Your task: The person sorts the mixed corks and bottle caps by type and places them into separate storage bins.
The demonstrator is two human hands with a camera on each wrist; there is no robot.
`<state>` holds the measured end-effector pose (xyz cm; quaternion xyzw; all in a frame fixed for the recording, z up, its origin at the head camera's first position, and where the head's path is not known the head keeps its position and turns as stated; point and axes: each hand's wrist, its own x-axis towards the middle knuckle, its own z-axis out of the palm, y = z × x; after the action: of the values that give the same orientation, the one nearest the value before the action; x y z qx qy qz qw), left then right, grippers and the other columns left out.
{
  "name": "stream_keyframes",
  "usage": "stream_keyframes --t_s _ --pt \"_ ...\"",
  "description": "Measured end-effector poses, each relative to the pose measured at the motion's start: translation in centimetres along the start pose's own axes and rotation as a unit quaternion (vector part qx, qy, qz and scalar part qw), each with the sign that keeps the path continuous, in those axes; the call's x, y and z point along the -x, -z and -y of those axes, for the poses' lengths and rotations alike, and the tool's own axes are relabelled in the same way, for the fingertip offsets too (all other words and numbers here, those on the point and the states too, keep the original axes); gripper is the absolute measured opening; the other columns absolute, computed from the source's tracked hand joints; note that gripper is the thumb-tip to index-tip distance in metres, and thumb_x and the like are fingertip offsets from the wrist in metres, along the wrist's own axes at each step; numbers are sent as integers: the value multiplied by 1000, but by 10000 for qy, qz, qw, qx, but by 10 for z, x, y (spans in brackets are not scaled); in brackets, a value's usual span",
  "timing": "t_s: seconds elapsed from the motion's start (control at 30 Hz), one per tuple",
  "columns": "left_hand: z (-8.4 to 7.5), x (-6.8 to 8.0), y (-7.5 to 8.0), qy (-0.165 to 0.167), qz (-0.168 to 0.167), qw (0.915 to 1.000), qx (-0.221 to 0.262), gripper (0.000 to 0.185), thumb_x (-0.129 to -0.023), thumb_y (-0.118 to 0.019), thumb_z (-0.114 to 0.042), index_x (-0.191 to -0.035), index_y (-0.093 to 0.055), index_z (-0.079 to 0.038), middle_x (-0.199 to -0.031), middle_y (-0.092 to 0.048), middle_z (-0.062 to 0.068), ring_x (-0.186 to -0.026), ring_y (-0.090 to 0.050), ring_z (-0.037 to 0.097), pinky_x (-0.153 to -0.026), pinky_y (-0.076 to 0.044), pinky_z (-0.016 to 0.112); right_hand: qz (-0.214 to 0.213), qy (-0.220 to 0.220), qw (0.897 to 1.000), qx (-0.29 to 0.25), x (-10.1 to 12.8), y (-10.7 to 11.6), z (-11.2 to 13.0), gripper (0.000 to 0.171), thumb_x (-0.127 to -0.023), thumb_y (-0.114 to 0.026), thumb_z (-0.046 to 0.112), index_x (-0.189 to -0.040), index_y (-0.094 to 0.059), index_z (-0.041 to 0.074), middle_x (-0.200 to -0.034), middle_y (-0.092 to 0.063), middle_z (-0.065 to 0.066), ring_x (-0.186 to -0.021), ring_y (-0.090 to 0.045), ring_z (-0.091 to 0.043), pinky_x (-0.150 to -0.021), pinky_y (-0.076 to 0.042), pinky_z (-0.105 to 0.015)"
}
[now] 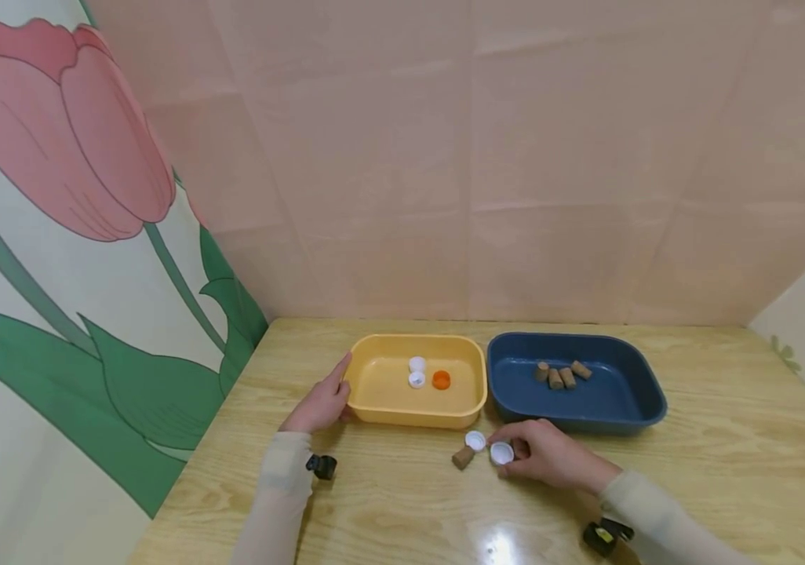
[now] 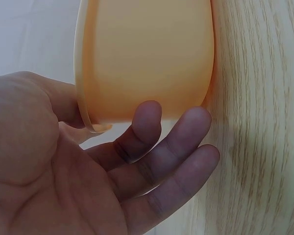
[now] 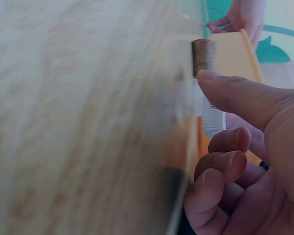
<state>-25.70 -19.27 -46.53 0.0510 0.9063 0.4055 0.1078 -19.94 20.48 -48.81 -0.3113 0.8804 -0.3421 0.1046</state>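
At the left end of the yellow tray (image 1: pixel 417 420), my left hand (image 1: pixel 321 402) holds the rim, with curled fingers (image 2: pixel 181 132) beside the outer wall. Inside that tray lie two white bottle caps (image 1: pixel 417 365) and an orange bottle cap (image 1: pixel 441 380). My right hand (image 1: pixel 544 455) is low over the table in front of the trays, pinching a white bottle cap (image 1: pixel 501 453) between thumb and forefinger; its ridged side shows in the right wrist view. Just left of it, another white bottle cap (image 1: pixel 475 440) and a cork (image 1: pixel 463 457) lie on the table.
A dark blue tray (image 1: pixel 586 424) stands right beside the yellow one, with several corks (image 1: pixel 561 377) in it. Both are on a wood-grain table (image 1: pixel 388 502). Behind rises a pink cloth backdrop (image 1: pixel 473 196), and a tulip-print cloth (image 1: pixel 78 314) hangs at the left.
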Motion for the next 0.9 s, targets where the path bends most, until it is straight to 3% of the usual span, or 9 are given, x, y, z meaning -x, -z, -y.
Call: stream_keyframes --t_s 0.23,0.63,0.9 --pt "-1 0 0 -26 7 10000 -43 58 -108 -35 -21 -162 -16 -23 -89 -60 10 -72 -63 23 -64 -49 31 -294 163 9994 71 2 8 16 27 -84 -81 19 -109 -72 16 -65 -51 13 -57 -45 1 -52 -40 -20" --pt "1 0 -1 28 -19 10000 -55 58 -108 -35 -21 -162 -16 -24 -93 -61 11 -73 -63 23 -65 -49 31 -417 345 9985 70 -18 26 50 27 -86 -79 20 -110 -70 15 -65 -48 12 -56 -41 0 -55 -38 -20" --pt "-1 1 -1 40 -38 10000 -24 58 -107 -35 -19 -162 -16 -24 -81 -59 11 -72 -62 25 -65 -48 31 -583 82 9981 200 -39 35 60 23 -87 -78 26 -107 -70 17 -64 -47 9 -54 -42 -4 -52 -36 -22"
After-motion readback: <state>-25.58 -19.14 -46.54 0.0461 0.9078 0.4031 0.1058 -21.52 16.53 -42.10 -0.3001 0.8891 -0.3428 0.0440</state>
